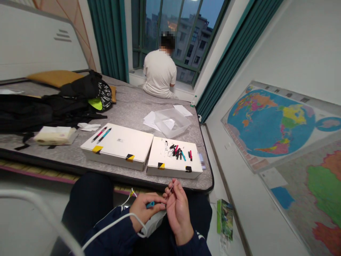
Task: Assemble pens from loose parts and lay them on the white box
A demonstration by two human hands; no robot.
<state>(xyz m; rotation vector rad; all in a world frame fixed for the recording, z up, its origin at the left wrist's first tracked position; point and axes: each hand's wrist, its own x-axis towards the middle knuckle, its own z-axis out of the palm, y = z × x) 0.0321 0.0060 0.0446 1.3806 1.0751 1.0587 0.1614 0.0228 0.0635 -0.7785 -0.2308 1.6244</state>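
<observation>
My left hand [144, 208] is closed around a teal pen barrel [150, 204], whose open end sticks out between thumb and fingers. Its fingertips meet my right hand [179, 211] over my lap. A thin, pale rod that looks like a pen refill [172, 187] lies along the curled fingers of the right hand, its lower end near my left fingertips. Beyond them, loose pen parts [177, 151] in black, red, teal and clear are heaped on the right white box [154, 151]. A red pen [99, 134] and a teal pen [104, 135] lie on the left white box [125, 140].
On the grey mattress [128, 103] stand a clear plastic bin [173, 129] by papers, a tissue pack [55, 136] and black bags [39, 108]. A person [160, 73] sits at the window, back turned. A white cable [114, 225] crosses my left wrist. Maps [271, 124] hang at right.
</observation>
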